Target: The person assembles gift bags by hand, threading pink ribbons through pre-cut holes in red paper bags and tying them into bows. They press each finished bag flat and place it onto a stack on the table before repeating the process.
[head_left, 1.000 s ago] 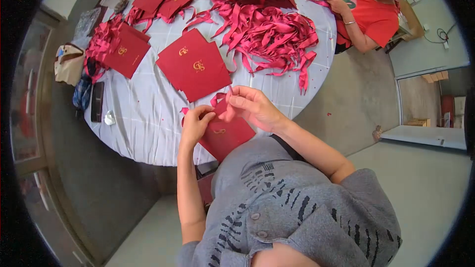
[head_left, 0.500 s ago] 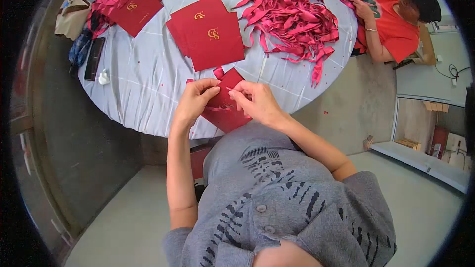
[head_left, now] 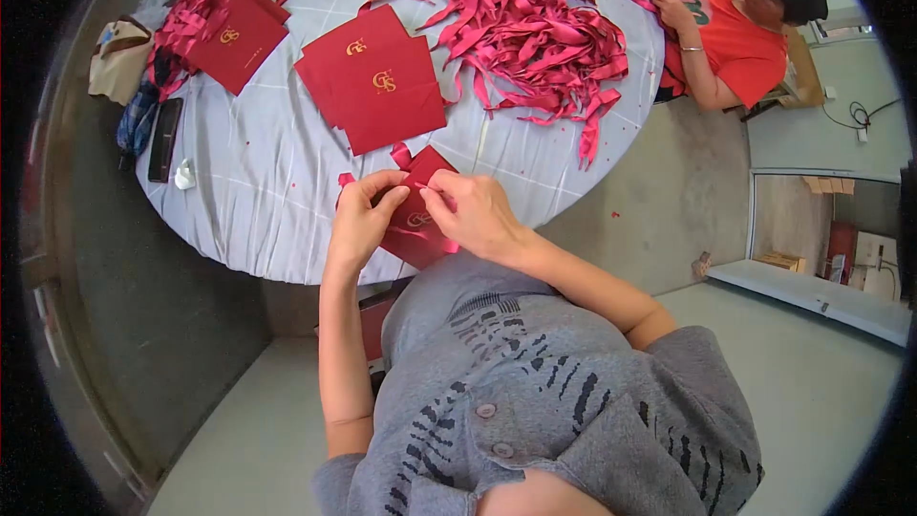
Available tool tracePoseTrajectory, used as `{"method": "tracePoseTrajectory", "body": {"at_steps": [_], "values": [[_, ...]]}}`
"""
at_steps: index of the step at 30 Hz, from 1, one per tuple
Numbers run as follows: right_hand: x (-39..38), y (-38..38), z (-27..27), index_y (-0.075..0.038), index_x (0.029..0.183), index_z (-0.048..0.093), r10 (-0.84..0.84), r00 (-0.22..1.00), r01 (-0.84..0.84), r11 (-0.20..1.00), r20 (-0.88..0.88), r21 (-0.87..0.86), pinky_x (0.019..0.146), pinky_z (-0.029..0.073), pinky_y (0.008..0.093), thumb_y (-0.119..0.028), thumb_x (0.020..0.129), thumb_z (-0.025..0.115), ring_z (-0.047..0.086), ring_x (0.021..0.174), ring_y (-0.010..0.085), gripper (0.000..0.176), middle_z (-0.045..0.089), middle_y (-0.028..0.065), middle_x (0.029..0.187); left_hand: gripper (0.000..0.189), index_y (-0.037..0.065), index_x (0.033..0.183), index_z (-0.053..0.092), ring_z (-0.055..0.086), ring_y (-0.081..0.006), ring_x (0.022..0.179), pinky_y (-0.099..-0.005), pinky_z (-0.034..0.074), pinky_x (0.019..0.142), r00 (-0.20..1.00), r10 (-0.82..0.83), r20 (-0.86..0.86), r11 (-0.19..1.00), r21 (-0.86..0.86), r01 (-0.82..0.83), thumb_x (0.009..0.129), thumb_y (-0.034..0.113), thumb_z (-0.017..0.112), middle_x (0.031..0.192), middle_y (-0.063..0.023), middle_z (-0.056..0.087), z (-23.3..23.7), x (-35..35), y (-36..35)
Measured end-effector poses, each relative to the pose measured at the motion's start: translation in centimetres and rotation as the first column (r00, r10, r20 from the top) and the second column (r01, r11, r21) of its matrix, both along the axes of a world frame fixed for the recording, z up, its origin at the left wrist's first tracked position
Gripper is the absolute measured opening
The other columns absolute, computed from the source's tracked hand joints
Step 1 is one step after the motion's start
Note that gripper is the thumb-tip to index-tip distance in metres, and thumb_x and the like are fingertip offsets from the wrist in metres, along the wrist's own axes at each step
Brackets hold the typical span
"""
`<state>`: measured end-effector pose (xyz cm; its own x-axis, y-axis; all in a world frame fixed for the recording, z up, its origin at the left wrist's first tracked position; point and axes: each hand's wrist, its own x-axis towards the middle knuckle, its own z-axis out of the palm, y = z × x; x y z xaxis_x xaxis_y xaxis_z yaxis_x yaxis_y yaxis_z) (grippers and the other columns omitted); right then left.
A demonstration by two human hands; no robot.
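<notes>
A flat red paper bag (head_left: 400,246) with gold lettering lies at the table's near edge, against my grey shirt. My left hand (head_left: 361,222) is closed at its left side, thumb and forefinger pinched by the bag's upper part. From the right, my right hand (head_left: 478,218) pinches a thin end of pink ribbon over the bag. A loop of pink ribbon (head_left: 402,155) sticks out beyond the bag's top. What exactly lies between my left fingertips is hard to make out. Just beyond is a stack of similar red bags (head_left: 392,96).
A heap of pink ribbons (head_left: 544,62) covers the right of the round table (head_left: 229,220). More red bags (head_left: 239,43), a phone (head_left: 164,140) and a small white object (head_left: 184,175) lie left. A person in a red shirt (head_left: 735,38) sits at the right.
The whole view has shifted, so the table appears further left and lower. Both hands stay at the same bag, with my right fingertips still pinching the ribbon end.
</notes>
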<state>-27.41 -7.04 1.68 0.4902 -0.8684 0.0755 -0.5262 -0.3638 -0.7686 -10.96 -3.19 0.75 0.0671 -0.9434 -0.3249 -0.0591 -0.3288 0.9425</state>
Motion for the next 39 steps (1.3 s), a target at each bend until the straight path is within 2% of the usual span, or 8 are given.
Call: {"method": "tracePoseTrajectory", "body": {"at_steps": [6, 10, 15, 23, 26, 33, 36, 39], "values": [[0.2, -0.1, 0.6, -0.002, 0.07, 0.054, -0.01, 0.996, 0.008, 1.0, -0.09, -0.017, 0.053, 0.045, 0.0485, -0.016, 0.08, 0.055, 0.057, 0.06, 0.04, 0.017, 0.057, 0.0216, 0.062, 0.021, -0.003, 0.097, 0.062, 0.061, -0.0152, 0.071, -0.0271, 0.048, 0.066, 0.962, 0.092, 0.257, 0.982, -0.186, -0.045, 0.077, 0.003, 0.062, 0.082, -0.0124, 0.065, 0.0, -1.9, 0.4], [0.3, -0.4, 0.0, 0.0, 0.067, 0.056, -0.044, 0.997, 0.044, 0.999, -0.063, -0.004, 0.051, 0.043, 0.0453, -0.015, 0.077, 0.054, 0.056, 0.055, 0.0393, 0.018, 0.055, 0.0219, 0.06, 0.022, -0.002, 0.097, 0.061, 0.06, -0.0316, 0.08, -0.0349, 0.048, 0.072, 0.902, 0.133, 0.411, 0.951, -0.308, 0.0, 0.075, -0.001, 0.058, 0.087, -0.0177, 0.062, 0.6, -2.9, 0.5], [0.2, -1.5, 0.2, 0.001, 0.066, 0.059, 0.003, 0.997, 0.017, 0.973, -0.082, 0.232, 0.06, 0.046, 0.0482, -0.016, 0.075, 0.054, 0.059, 0.064, 0.0403, 0.021, 0.058, 0.0249, 0.067, 0.021, -0.002, 0.095, 0.06, 0.057, -0.034, 0.081, -0.0382, 0.045, 0.072, 0.882, 0.129, 0.452, 0.929, -0.367, 0.052, 0.074, -0.003, 0.057, 0.085, -0.0181, 0.06, 0.3, -3.2, 0.3], [-0.3, -1.1, -0.6, 0.001, 0.068, 0.056, 0.045, 0.991, -0.046, 0.999, -0.122, -0.001, 0.057, 0.044, 0.0472, -0.015, 0.077, 0.051, 0.057, 0.063, 0.04, 0.018, 0.057, 0.0218, 0.065, 0.019, -0.002, 0.092, 0.059, 0.056, -0.0347, 0.079, -0.04, 0.045, 0.071, 0.873, 0.14, 0.467, 0.9, -0.428, 0.085, 0.073, -0.004, 0.056, 0.082, -0.018, 0.059, 0.6, -3.7, 0.1], [-0.7, -2.4, -0.8, 0.001, 0.072, 0.055, 0.101, 0.995, -0.098, 0.955, 0.003, 0.28, 0.059, 0.043, 0.0473, -0.015, 0.077, 0.052, 0.057, 0.067, 0.0389, 0.017, 0.057, 0.0218, 0.066, 0.019, -0.003, 0.092, 0.059, 0.056, -0.0348, 0.079, -0.0401, 0.044, 0.07, 0.875, 0.128, 0.467, 0.906, -0.414, 0.088, 0.073, -0.004, 0.056, 0.081, -0.0178, 0.058, 0.8, -3.7, 0.2], [-0.4, -1.1, 0.0, 0.004, 0.07, 0.055, 0.108, 0.981, -0.097, 0.993, -0.164, 0.071, 0.065, 0.045, 0.0486, -0.016, 0.077, 0.05, 0.058, 0.07, 0.0419, 0.022, 0.058, 0.025, 0.071, 0.021, -0.003, 0.094, 0.059, 0.057, -0.0339, 0.08, -0.0374, 0.045, 0.073, 0.834, 0.114, 0.539, 0.912, -0.39, 0.127, 0.073, -0.005, 0.056, 0.084, -0.0179, 0.059, 1.1, -4.0, 0.2], [-0.6, -2.4, 0.2, 0.004, 0.07, 0.055, 0.141, 0.989, -0.12, 0.95, -0.053, 0.289, 0.064, 0.045, 0.0492, -0.015, 0.077, 0.049, 0.058, 0.068, 0.0426, 0.022, 0.057, 0.0258, 0.07, 0.02, -0.004, 0.093, 0.059, 0.057, -0.0337, 0.08, -0.0369, 0.045, 0.072, 0.834, 0.129, 0.536, 0.909, -0.399, 0.116, 0.073, -0.005, 0.056, 0.083, -0.0179, 0.059, 1.2, -4.1, 0.1], [-0.6, -2.1, 0.3, 0.004, 0.07, 0.055, 0.141, 0.987, -0.122, 0.97, -0.079, 0.212, 0.063, 0.045, 0.0491, -0.014, 0.077, 0.049, 0.057, 0.068, 0.0427, 0.021, 0.057, 0.0256, 0.069, 0.02, -0.003, 0.092, 0.059, 0.057, -0.0338, 0.08, -0.0378, 0.045, 0.072, 0.854, 0.139, 0.501, 0.91, -0.404, 0.088, 0.073, -0.005, 0.056, 0.082, -0.0179, 0.059, 0.9, -3.9, 0.3]]}}
